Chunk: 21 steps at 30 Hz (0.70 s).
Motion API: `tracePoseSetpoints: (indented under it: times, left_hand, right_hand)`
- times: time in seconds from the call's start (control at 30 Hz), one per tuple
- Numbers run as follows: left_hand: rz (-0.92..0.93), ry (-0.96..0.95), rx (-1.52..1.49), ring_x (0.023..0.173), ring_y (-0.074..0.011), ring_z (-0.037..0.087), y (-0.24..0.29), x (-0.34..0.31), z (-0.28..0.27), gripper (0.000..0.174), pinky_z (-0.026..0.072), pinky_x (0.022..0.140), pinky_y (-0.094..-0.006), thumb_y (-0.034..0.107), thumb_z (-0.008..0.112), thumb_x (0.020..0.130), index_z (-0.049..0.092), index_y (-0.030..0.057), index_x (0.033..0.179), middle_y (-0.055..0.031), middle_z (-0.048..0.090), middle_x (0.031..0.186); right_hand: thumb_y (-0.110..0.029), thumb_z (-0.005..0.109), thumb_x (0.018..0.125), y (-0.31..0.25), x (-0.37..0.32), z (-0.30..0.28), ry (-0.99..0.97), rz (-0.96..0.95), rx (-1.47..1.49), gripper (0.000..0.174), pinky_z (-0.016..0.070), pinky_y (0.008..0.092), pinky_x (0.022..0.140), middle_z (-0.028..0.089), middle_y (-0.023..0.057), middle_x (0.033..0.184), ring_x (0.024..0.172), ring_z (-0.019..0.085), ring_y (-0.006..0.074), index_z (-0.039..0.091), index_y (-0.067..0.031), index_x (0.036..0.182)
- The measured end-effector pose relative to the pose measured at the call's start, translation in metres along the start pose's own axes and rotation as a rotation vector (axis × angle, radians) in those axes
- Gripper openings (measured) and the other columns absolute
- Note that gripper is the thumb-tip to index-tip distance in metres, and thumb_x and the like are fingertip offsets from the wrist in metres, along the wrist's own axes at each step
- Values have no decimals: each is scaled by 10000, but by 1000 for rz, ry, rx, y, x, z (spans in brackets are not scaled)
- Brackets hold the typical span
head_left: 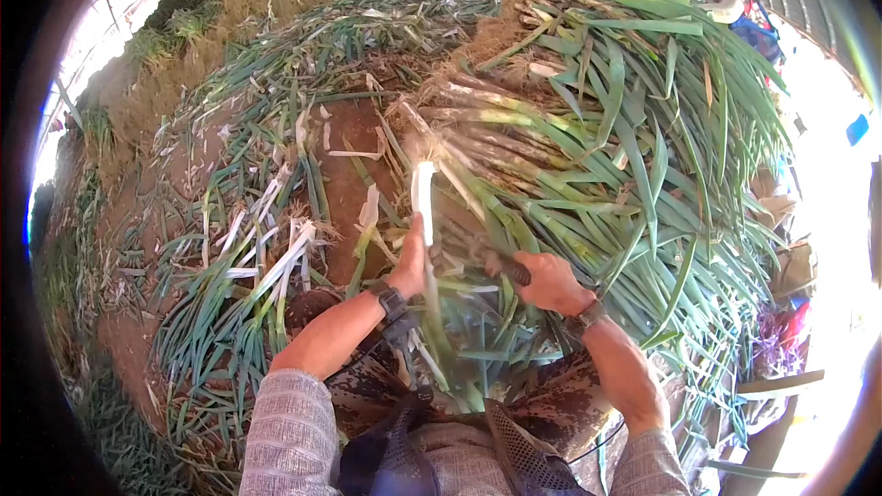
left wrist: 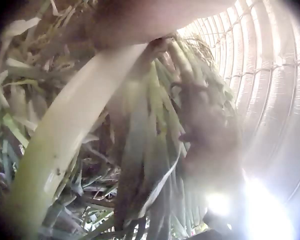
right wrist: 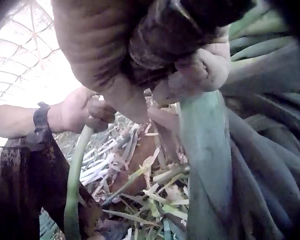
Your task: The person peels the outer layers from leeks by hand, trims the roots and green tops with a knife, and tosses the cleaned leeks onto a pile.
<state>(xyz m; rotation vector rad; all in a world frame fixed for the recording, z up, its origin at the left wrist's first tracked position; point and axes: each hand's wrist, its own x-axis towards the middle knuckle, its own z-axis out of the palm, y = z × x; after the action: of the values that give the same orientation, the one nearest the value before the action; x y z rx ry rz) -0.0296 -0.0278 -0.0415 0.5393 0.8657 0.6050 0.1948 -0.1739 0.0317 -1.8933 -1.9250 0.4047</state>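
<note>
My left hand (head_left: 411, 262) grips a leek (head_left: 424, 186) by its white shank, root end up. In the left wrist view the leek's pale stalk (left wrist: 72, 120) bends down from the hand, turning green lower down. My right hand (head_left: 551, 283) is wrapped around the dark handle (head_left: 511, 268) of a tool whose front part is a blur beside the leek. The right wrist view shows the thick dark handle (right wrist: 157, 37) inside the curled fingers (right wrist: 205, 70). A broad green leaf (right wrist: 207, 165) hangs just below that hand.
A big heap of untrimmed leeks (head_left: 588, 147) fills the right side, roots facing left. Several peeled leeks (head_left: 294, 253) lie on the ground at left among leaf scraps (head_left: 276, 83). Another person (head_left: 730, 0) is at the back right, under the curved roof (left wrist: 270, 75).
</note>
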Motion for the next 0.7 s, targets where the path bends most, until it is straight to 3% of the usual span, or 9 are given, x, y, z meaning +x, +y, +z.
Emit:
tracePoseSetpoints:
  times: [0.07, 0.2, 0.23, 0.37, 0.43, 0.57, 0.67, 0.7]
  left_hand:
    - [-15, -33, 4, 502, -133, 355, 0, 0, -4, 611, 324, 467, -332, 771, 400, 894, 493, 170, 831, 38, 354, 594]
    - [68, 11, 30, 486, -111, 330, 24, -15, 14, 656, 304, 461, -306, 808, 384, 871, 497, 164, 831, 52, 328, 575]
    - [204, 74, 75, 462, -94, 348, 33, -11, 14, 658, 309, 418, -276, 800, 363, 884, 503, 160, 831, 66, 334, 554]
    - [613, 143, 75, 378, -74, 379, 102, -34, 17, 625, 336, 332, -239, 750, 339, 927, 509, 157, 827, 80, 390, 515]
    - [678, 248, 22, 371, -62, 386, 150, -60, 19, 611, 339, 330, -236, 738, 355, 931, 513, 158, 824, 73, 399, 511]
    - [1019, 511, 334, 361, -67, 387, 241, -101, -16, 617, 326, 319, -222, 719, 395, 932, 549, 130, 830, 66, 396, 502]
    - [992, 836, 753, 435, -99, 464, 303, -137, -66, 643, 386, 411, -280, 665, 414, 955, 631, 72, 835, 27, 494, 544]
    - [961, 956, 888, 471, -126, 503, 318, -148, -82, 663, 430, 459, -317, 660, 421, 955, 655, 46, 865, 5, 526, 561]
  right_hand:
    - [-206, 704, 768, 3, -2, 4, -76, -6, -50, 378, 531, 459, 747, 688, 200, 884, 836, 660, 393, 663, -92, 1127]
    - [-211, 708, 748, -5, 5, -3, 36, 119, 56, 399, 521, 470, 782, 682, 224, 909, 870, 650, 408, 661, -72, 1118]
    - [-218, 714, 743, -6, 8, -6, 73, 198, 73, 408, 519, 469, 791, 681, 229, 920, 878, 648, 410, 659, -64, 1117]
    - [-229, 731, 728, 18, 13, -4, 33, 226, 53, 438, 517, 464, 801, 679, 232, 933, 889, 646, 408, 652, -52, 1121]
    - [-241, 746, 715, 21, 18, -6, 30, 208, 55, 455, 517, 460, 803, 680, 224, 932, 890, 644, 408, 652, -36, 1110]
    - [-233, 742, 706, 41, 24, 10, 74, 141, 26, 451, 513, 466, 802, 680, 227, 928, 884, 642, 411, 655, -18, 1092]
    - [-223, 726, 704, 25, 26, -7, 116, 90, 14, 433, 506, 462, 809, 676, 236, 935, 899, 639, 413, 659, -3, 1071]
    - [-274, 714, 725, 20, 30, -17, -8, 163, 28, 464, 497, 472, 861, 669, 233, 1012, 970, 624, 413, 657, -16, 1106]
